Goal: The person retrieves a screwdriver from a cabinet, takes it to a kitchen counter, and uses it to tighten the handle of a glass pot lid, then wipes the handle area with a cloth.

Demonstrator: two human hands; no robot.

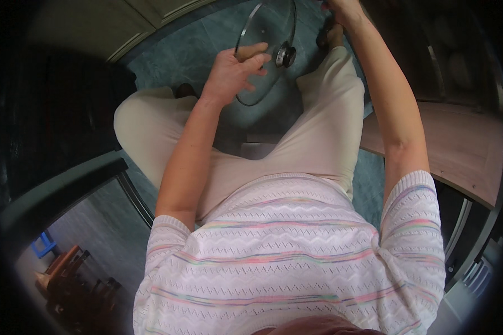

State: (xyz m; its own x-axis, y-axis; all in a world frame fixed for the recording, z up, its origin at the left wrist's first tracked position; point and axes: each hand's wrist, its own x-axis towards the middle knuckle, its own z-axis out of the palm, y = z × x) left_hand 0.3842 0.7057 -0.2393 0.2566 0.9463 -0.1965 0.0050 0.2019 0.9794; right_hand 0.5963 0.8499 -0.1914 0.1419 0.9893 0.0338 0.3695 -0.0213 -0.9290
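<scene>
My left hand (234, 75) grips the left rim of a clear glass pot lid (262, 31), with its fingers spread over the glass. The lid is tilted up between my knees, above the floor. Its dark round knob (286, 55) with a shiny metal collar points to the right. My right hand (341, 10) reaches forward to the top edge of the picture. Most of its fingers are cut off or in shadow there, so what it touches is hidden.
Blue-grey tiled floor (184, 54) lies below my bent legs (327, 113). Cabinet fronts (130, 25) stand ahead on the left. A wooden panel, seemingly an open cabinet door (440, 138), is beside my right arm. Wooden furniture (63, 268) shows beyond a doorway at lower left.
</scene>
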